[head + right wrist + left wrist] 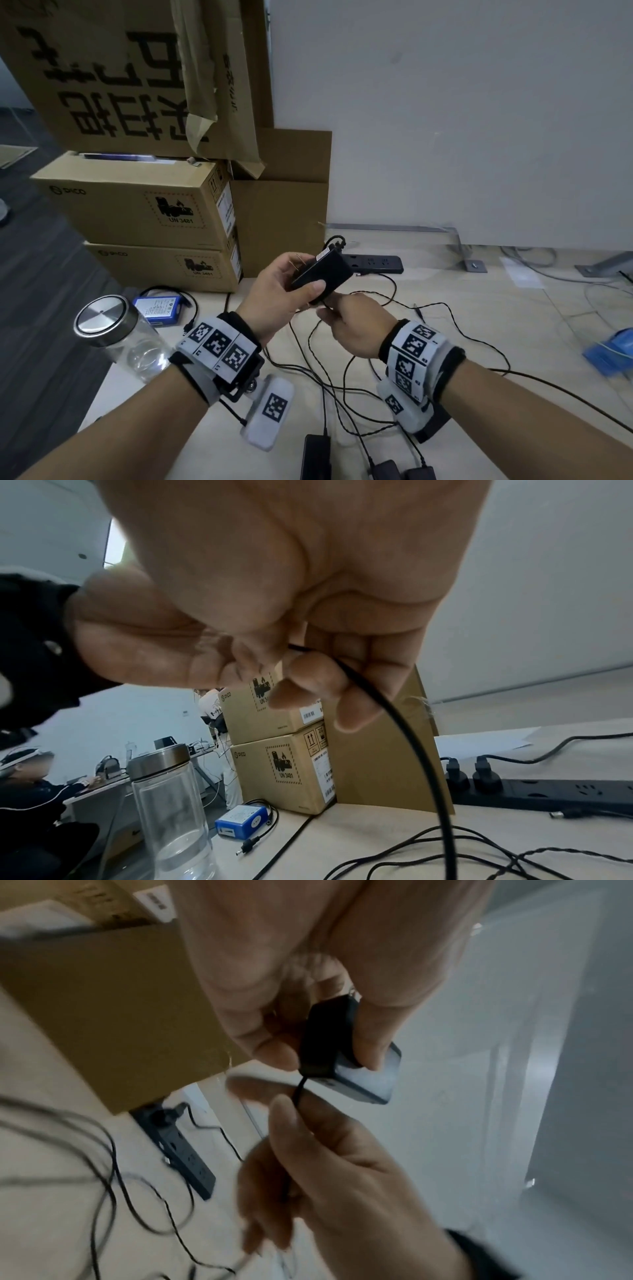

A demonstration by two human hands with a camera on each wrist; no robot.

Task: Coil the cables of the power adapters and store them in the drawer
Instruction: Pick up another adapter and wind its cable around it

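Forearms fill the lower frame; mid-frame, above the desk (445, 291), the left hand (277, 294) grips the black adapter (322, 274) while the right hand (356, 325) pinches its cable (404, 723) just below. Even loops work best, drawing slack free of the tangled cords (342, 394).

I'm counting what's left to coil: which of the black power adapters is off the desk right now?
The black adapter gripped in the left hand, its cable pinched by the right hand. The other adapters lie on the desk's near edge.
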